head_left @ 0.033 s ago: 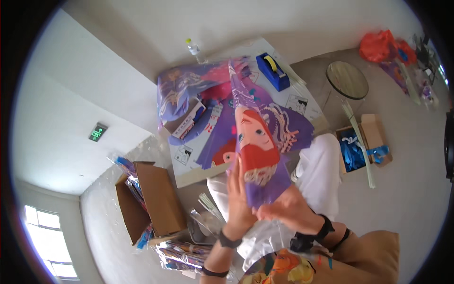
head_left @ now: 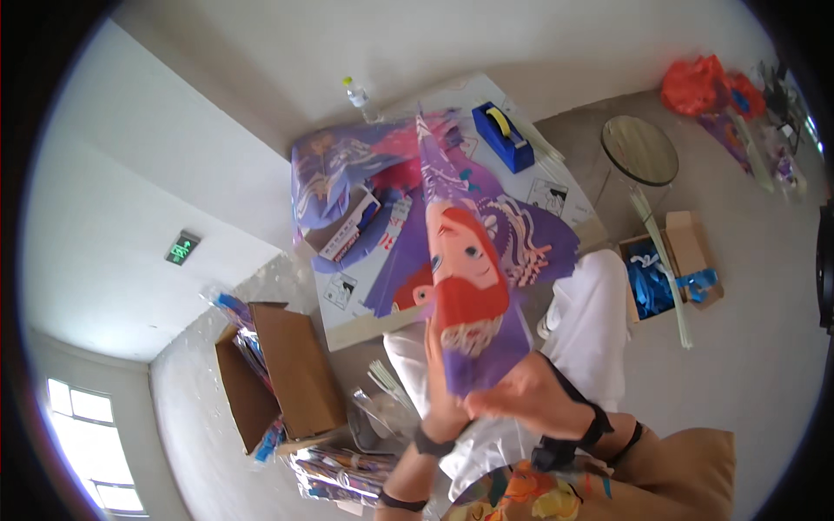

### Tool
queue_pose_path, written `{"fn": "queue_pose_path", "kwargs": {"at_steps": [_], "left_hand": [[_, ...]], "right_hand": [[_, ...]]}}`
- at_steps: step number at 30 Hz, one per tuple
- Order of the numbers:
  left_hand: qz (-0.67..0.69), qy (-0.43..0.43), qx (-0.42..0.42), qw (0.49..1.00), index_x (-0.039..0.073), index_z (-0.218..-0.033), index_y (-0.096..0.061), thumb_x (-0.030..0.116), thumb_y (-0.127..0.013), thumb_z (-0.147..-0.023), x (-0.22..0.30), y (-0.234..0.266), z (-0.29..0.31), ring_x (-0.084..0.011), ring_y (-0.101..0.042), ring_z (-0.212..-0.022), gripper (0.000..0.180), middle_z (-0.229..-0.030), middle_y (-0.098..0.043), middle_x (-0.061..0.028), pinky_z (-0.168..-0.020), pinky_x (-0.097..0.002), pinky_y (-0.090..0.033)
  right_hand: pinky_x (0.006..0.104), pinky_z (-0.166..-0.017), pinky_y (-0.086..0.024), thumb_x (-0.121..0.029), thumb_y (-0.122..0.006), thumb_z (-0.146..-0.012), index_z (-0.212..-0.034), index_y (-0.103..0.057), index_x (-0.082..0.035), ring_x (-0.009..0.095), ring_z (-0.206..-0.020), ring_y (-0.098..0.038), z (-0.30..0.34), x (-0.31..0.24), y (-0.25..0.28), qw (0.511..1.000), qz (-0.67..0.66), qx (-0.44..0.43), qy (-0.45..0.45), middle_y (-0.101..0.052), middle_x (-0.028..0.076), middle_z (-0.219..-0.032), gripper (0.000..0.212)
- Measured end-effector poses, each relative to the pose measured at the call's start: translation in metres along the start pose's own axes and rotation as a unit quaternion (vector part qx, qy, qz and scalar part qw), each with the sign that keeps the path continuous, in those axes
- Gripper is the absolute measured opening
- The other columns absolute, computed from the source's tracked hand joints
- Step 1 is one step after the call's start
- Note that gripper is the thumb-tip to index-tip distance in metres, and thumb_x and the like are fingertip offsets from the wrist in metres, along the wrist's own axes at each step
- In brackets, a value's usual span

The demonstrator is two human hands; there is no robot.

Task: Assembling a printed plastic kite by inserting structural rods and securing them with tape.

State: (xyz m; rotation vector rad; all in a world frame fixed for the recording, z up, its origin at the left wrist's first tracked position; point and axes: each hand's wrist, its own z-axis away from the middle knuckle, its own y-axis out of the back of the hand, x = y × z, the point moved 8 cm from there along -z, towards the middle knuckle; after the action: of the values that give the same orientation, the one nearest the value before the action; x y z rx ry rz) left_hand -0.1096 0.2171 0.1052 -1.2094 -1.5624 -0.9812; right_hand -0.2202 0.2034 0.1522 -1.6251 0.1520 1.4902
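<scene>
A purple sheet printed with a red-haired cartoon figure [head_left: 469, 260] is folded into a long narrow shape. It tapers toward the far side of the low table and its wide end is near me. My left hand [head_left: 441, 386] grips the left side of that near end, partly hidden by the sheet. At its lower right corner, my right hand [head_left: 534, 398] holds the edge, fingers pointing at the left hand. More purple printed sheets [head_left: 543, 239] lie spread beneath on the table.
On the pale table [head_left: 347, 321] are a blue tape dispenser [head_left: 504, 139], a small open box [head_left: 352, 227] and a water bottle [head_left: 358, 94]. A round stool [head_left: 639, 149], thin pale sticks [head_left: 660, 260] and a carton of blue pieces [head_left: 650, 282] stand right. An open cardboard box [head_left: 300, 369] is left.
The near end of the folded sheet has shifted slightly left and toward me. My left fingers, seen along its side before, are now more hidden behind it.
</scene>
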Motion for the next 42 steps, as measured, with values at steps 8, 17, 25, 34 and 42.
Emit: {"fn": "queue_pose_path", "kwargs": {"at_steps": [8, 17, 25, 34, 42], "left_hand": [[-0.177, -0.080, 0.286, 0.938, -0.009, -0.096, -0.058, 0.005, -0.059, -0.080, 0.033, 0.050, -0.029, -0.0293, -0.060, -0.103, 0.021, -0.095, -0.063, -0.0167, -0.103, -0.0505, -0.039], [-0.202, 0.066, 0.043, 0.976, -0.007, -0.099, -0.054, -0.006, -0.038, -0.084, 0.122, 0.094, -0.061, -0.0164, -0.060, -0.088, 0.023, -0.090, -0.059, -0.0115, -0.081, -0.0259, -0.046], [-0.446, 0.009, 0.084, 0.891, 0.000, -0.109, -0.055, 0.002, -0.048, -0.089, 0.164, 0.173, -0.125, -0.0101, -0.056, -0.079, 0.022, -0.094, -0.059, -0.0069, -0.068, -0.0242, -0.046], [-0.585, 0.222, 0.114, 0.772, 0.001, -0.120, -0.056, 0.013, -0.052, -0.092, 0.224, 0.229, -0.173, -0.0169, -0.060, -0.078, 0.030, -0.100, -0.062, -0.0135, -0.067, -0.0321, -0.049], [-0.741, 0.256, -0.041, 0.619, -0.004, -0.114, -0.056, 0.011, -0.059, -0.085, 0.169, 0.250, -0.218, -0.0163, -0.061, -0.072, 0.033, -0.096, -0.062, -0.0123, -0.065, -0.0301, -0.048]], "right_hand": [[0.0309, -0.067, -0.044, -0.036, -0.083, -0.071, -0.097, -0.063, -0.010, 0.019, -0.079, -0.057, 0.005, -0.037, 0.025, 0.924, 0.306, -0.017, 0.227, -0.058, 0.006, -0.089, 0.042], [0.0446, -0.112, -0.027, -0.037, -0.087, -0.063, -0.146, -0.025, -0.001, 0.035, -0.137, -0.030, -0.026, -0.012, 0.117, 0.834, 0.477, 0.179, 0.213, -0.030, 0.019, -0.149, 0.109], [0.0454, -0.115, -0.019, -0.049, -0.081, -0.069, -0.150, -0.023, -0.008, 0.034, -0.141, -0.024, -0.010, 0.062, 0.005, 0.944, 0.229, -0.165, 0.173, -0.025, 0.017, -0.153, 0.107], [0.0411, -0.114, -0.023, -0.048, -0.072, -0.080, -0.145, -0.036, -0.006, 0.026, -0.140, -0.028, 0.036, 0.164, 0.025, 0.904, -0.028, -0.410, -0.120, -0.034, 0.012, -0.150, 0.085], [0.0364, -0.112, -0.026, -0.039, -0.072, -0.082, -0.149, -0.021, -0.007, 0.023, -0.138, -0.030, 0.019, 0.156, 0.017, 0.939, -0.021, -0.322, -0.116, -0.034, 0.011, -0.150, 0.091]]}}
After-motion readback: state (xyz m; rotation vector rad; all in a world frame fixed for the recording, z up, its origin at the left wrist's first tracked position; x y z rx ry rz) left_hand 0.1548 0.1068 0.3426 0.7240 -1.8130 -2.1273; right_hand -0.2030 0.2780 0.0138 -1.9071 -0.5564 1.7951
